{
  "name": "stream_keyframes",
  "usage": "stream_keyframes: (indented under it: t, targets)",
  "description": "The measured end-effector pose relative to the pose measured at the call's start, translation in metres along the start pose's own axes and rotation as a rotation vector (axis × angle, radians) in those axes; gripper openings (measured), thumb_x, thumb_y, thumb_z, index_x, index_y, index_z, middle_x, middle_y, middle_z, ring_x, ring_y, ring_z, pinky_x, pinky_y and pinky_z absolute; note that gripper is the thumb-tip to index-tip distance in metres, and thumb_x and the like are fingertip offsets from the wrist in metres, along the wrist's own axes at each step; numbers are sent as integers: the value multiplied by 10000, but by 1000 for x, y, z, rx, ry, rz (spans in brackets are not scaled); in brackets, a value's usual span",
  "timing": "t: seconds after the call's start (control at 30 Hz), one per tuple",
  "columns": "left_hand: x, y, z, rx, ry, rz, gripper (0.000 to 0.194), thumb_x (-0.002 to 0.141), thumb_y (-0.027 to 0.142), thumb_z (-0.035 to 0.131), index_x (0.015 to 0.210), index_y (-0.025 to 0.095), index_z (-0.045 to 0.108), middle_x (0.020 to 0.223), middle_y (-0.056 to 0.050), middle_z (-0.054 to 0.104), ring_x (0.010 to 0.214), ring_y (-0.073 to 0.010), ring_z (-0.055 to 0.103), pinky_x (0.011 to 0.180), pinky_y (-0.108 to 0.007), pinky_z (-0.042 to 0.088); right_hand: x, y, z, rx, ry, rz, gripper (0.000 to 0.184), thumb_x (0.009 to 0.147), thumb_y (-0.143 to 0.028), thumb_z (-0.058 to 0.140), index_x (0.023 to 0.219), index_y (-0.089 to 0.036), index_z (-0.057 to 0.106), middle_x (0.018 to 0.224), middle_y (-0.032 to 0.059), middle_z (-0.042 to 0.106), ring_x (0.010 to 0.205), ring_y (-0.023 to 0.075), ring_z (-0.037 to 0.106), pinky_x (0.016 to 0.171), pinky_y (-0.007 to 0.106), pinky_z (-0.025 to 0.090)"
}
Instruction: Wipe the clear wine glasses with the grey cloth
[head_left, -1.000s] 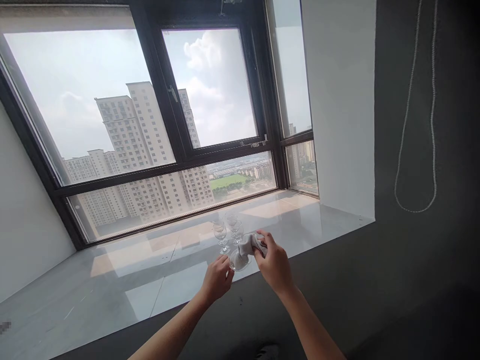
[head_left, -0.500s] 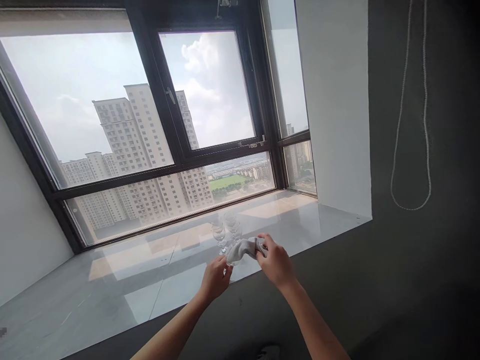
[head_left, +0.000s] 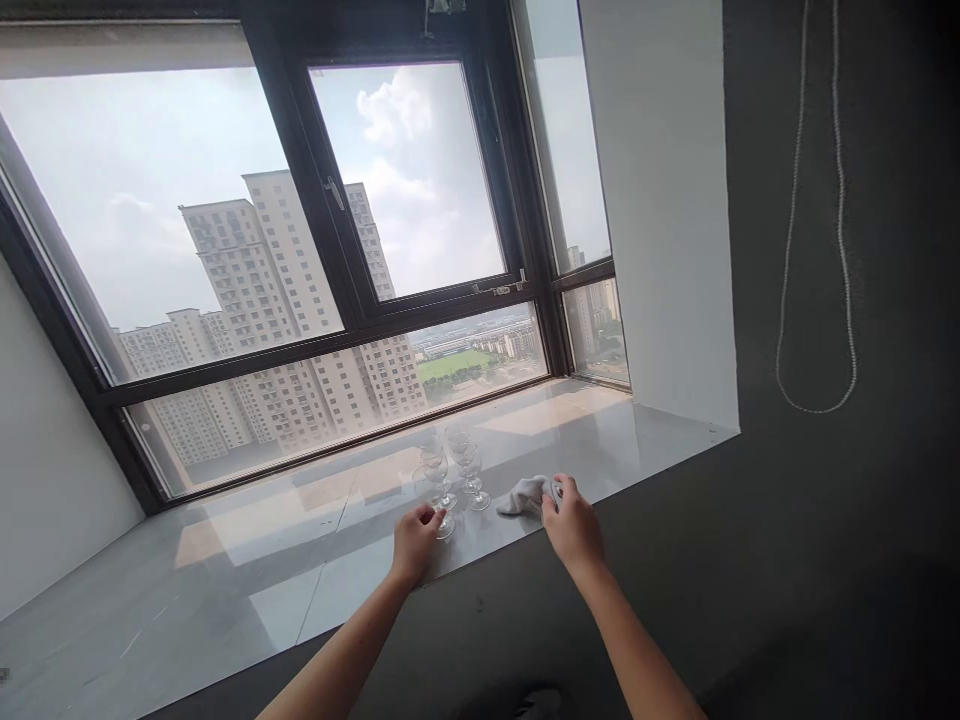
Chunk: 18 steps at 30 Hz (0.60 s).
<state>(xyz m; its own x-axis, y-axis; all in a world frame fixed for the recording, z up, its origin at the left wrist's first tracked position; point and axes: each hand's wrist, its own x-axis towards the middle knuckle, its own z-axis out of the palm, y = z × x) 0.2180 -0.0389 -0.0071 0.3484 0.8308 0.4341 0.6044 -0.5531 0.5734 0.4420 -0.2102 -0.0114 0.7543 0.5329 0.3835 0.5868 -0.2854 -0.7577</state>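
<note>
My left hand (head_left: pixel 416 543) is closed at the front of the window sill, its fingers pinching the stem of a clear stemmed glass (head_left: pixel 445 530). That glass stands upright, with its foot low by my fingertips. Just behind it are several more clear stemmed glasses (head_left: pixel 469 462), which overlap so that their outlines are hard to separate. To the right, my right hand (head_left: pixel 574 528) grips one end of a crumpled grey cloth (head_left: pixel 523 496). The cloth's other end droops toward the sill, apart from the glasses.
The glossy grey window sill (head_left: pixel 225 610) runs along a dark-framed window (head_left: pixel 352 320). Its front edge drops to a dark wall (head_left: pixel 810 520). A looped blind chain (head_left: pixel 853 300) hangs at the right. Part of a shoe (head_left: pixel 538 703) shows below.
The cloth has come away from the glass in my left hand and moved right with my right hand. My left hand has shifted slightly left, with the glass now beside the others.
</note>
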Motion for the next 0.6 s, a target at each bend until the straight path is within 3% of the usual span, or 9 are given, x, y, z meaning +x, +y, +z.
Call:
stream_keyframes:
  t: [0.17, 0.27, 0.37, 0.6]
  targets:
    - [0, -2, 0, -111, -44, 15, 240, 808, 390, 576, 847, 191, 703, 802, -33, 735, 757, -190, 659, 704, -273, 426, -1, 5, 7, -29, -25, 0, 377, 960, -310, 434, 1300, -161, 496, 1084, 129, 691, 953, 219, 659, 721, 277, 417]
    - [0, -4, 1, -56, -14, 42, 165, 802, 343, 576, 774, 192, 637, 781, -30, 714, 738, -182, 644, 687, -269, 419, -2, 6, 9, -61, -33, 1, 376, 957, -303, 442, 1297, -155, 505, 1061, 131, 683, 956, 225, 646, 747, 286, 412]
    - [-1, -3, 2, 34, 10, 81, 214, 843, 337, 534, 697, 194, 596, 746, -24, 676, 718, -176, 621, 684, -273, 411, -3, 6, 11, -85, -29, 1, 379, 959, -305, 443, 1303, -158, 509, 1040, 125, 672, 953, 227, 638, 759, 293, 415]
    - [-12, 13, -2, 135, -95, 301, 290, 873, 324, 530, 645, 188, 648, 905, -59, 665, 930, -214, 626, 869, -336, 436, -5, 10, 17, -126, 35, -10, 346, 947, -277, 449, 1257, -170, 557, 1151, 161, 633, 1121, 250, 575, 826, 324, 436]
